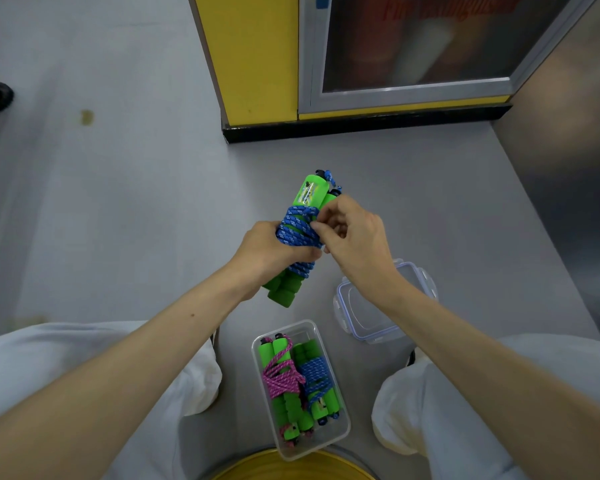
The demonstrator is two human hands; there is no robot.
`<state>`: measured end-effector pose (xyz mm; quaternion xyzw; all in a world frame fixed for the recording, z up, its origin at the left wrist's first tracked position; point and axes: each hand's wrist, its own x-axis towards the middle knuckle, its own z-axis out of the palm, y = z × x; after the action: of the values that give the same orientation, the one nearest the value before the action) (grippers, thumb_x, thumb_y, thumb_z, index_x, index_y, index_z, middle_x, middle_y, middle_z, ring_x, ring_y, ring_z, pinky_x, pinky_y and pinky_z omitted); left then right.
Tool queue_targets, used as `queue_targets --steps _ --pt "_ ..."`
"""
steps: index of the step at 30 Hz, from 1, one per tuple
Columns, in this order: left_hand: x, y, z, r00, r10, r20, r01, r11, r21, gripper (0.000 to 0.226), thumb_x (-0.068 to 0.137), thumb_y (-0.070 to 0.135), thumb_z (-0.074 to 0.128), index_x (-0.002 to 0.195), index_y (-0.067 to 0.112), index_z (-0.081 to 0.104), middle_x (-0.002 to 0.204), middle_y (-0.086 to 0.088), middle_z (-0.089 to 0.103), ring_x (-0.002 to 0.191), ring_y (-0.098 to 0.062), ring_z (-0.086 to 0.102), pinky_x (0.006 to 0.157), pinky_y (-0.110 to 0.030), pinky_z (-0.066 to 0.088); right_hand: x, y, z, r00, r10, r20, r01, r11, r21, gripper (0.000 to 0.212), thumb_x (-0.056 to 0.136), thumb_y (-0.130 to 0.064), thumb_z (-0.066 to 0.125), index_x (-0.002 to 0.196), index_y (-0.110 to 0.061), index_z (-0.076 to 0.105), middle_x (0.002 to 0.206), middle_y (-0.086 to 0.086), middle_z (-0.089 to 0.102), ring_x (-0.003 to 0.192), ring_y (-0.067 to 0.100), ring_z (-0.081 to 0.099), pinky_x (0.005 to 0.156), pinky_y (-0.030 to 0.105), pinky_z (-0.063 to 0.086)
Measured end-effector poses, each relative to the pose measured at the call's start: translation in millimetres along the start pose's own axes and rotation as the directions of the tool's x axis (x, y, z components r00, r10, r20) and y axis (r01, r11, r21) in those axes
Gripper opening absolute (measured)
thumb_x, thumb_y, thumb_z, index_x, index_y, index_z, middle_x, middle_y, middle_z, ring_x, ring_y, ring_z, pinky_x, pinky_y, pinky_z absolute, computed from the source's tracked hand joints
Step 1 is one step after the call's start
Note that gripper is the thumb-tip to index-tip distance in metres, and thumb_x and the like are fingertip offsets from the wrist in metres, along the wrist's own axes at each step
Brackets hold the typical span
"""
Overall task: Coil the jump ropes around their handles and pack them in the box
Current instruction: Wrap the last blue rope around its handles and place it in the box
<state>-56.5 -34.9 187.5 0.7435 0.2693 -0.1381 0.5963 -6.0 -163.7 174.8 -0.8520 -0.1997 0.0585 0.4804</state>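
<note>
So my left hand clamps the green foam-handled jump rope with blue cord so the coils can't unwind, while my right hand pinches the cord end to tuck it. It's above the floor, with the clear plastic box waiting below, two bundles inside.

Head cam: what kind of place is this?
Probably an indoor hallway or utility corner, not a home. Bare grey floor, a yellow wall panel, and a glass-fronted cabinet with blurred red lettering, likely a fire extinguisher. The person works seated, low over the floor.
</note>
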Motion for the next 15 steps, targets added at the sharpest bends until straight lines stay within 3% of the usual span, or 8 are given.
queue_targets --steps 4,9,15 --pt "0.0 0.4 -1.3 1.0 -0.006 -0.004 0.005 0.999 -0.049 0.018 0.074 0.014 0.078 0.087 0.015 0.066 0.082 -0.003 0.07 0.066 -0.01 0.066 0.05 -0.015 0.049 0.7 -1.8 2.4 0.998 -0.048 0.042 0.051 0.997 -0.066 0.008 0.082 -0.006 0.069 0.089 -0.004 0.065 0.069 -0.004 0.056 0.058 -0.004 0.051 0.061 0.004 0.04" --pt "0.3 -2.1 2.4 0.999 -0.034 0.008 0.034 0.998 -0.051 0.016 0.074 0.011 0.076 0.085 0.016 0.065 0.083 -0.002 0.069 0.071 -0.014 0.066 0.062 -0.022 0.054 0.4 -1.0 3.1 0.995 -0.06 0.074 0.069 0.988 -0.135 0.01 0.083 -0.004 0.065 0.093 -0.004 0.064 0.064 -0.011 0.047 0.056 0.001 0.048 0.062 0.007 0.041" --pt "-2.5 -5.8 5.1 0.995 -0.1 0.032 0.102 0.991 -0.092 0.017 0.075 0.013 0.077 0.086 0.014 0.065 0.079 -0.002 0.069 0.064 -0.012 0.065 0.052 -0.018 0.052 5.4 3.1 2.9 0.983 -0.078 0.169 0.118 0.964 -0.237 0.014 0.086 -0.013 0.065 0.097 -0.004 0.062 0.074 -0.013 0.042 0.067 0.004 0.042 0.062 0.01 0.034"
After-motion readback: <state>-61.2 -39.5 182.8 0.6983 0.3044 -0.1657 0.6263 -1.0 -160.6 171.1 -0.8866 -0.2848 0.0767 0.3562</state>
